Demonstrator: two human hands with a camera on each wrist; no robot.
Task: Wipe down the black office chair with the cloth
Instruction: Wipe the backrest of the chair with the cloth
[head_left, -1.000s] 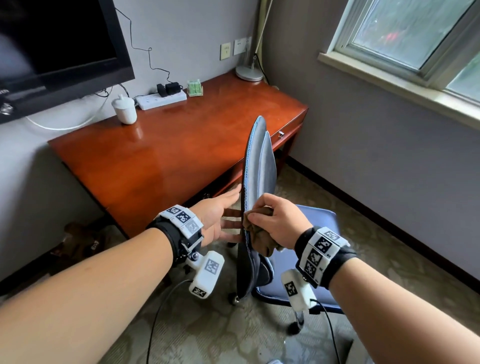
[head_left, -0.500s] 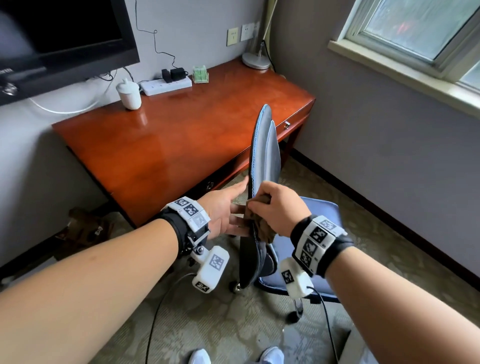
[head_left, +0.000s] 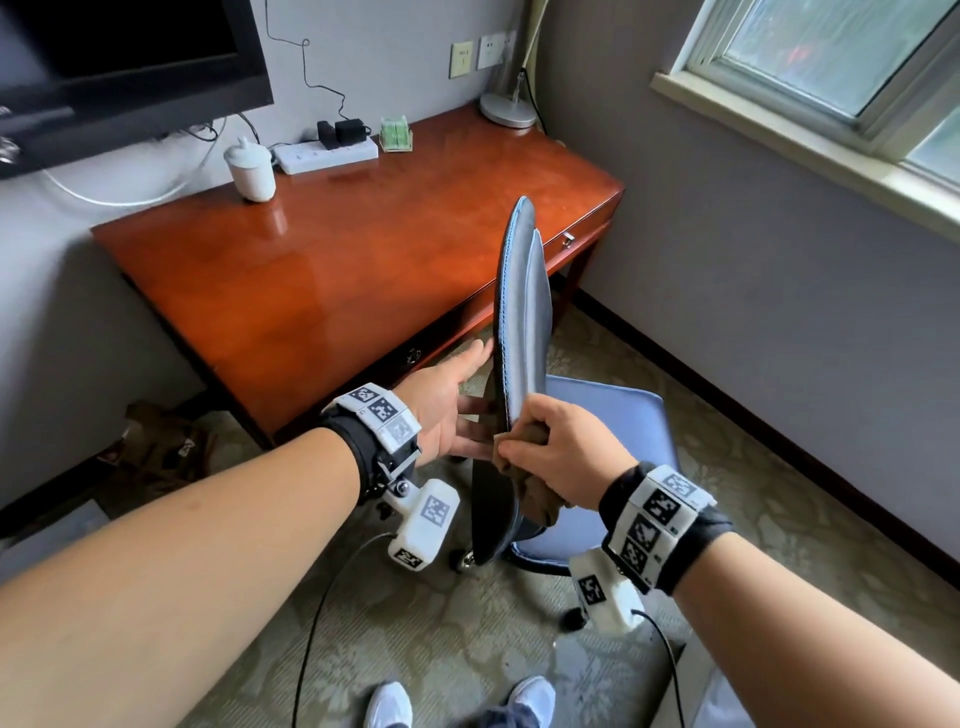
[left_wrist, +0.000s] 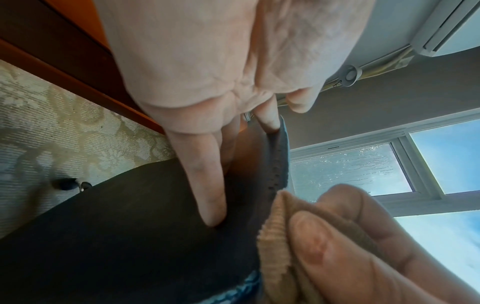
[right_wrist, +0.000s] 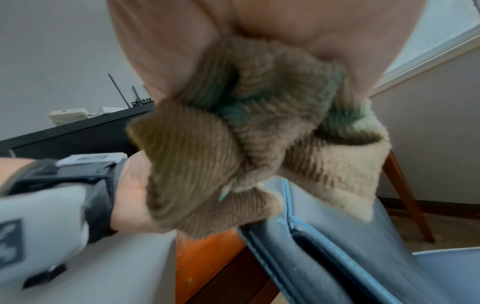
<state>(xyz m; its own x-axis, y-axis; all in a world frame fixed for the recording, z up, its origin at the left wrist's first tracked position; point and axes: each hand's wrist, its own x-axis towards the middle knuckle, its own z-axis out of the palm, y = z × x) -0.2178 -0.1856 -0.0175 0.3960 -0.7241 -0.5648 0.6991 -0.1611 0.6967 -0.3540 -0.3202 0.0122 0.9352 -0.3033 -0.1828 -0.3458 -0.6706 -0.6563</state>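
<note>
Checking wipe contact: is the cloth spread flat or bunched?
Bunched. The cloth sits crumpled in the right hand, folds showing against the chair back's edge.

hotel-style room, wall tv (head_left: 124, 57), wooden desk (head_left: 363, 270), patterned carpet (head_left: 441, 639), lidded cup (head_left: 251, 169), window (head_left: 841, 57)

A glossy reddish-brown wooden desk (head_left: 332, 270) stands against the wall, bearing a lidded white ceramic cup (head_left: 251, 169), a white power strip (head_left: 326, 155), a small green box (head_left: 395, 135) and a round silver lamp base (head_left: 507, 110). The black office chair (head_left: 519, 332) rolls on patterned beige carpet (head_left: 457, 634).
</note>
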